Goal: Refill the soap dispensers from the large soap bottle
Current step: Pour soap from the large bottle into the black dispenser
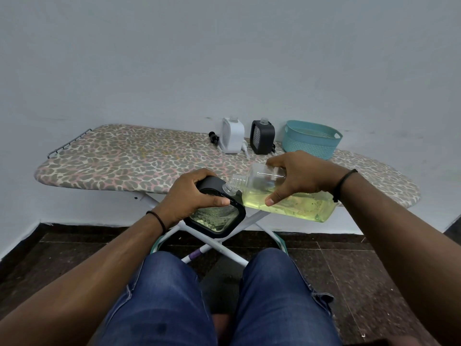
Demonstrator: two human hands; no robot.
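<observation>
Both hands grip: my left hand [192, 196] clasps the black dispenser [219, 216]; my right hand [296, 178] tilts the large soap bottle [287, 203] at it.

Left hand [193, 196] covers the black dispenser's [219, 216] far top; its opening unseen. Right hand [296, 178] hides the large bottle's [287, 206] middle. Small black part [213, 138] left of the white dispenser [232, 136]: too small to identify.
</observation>
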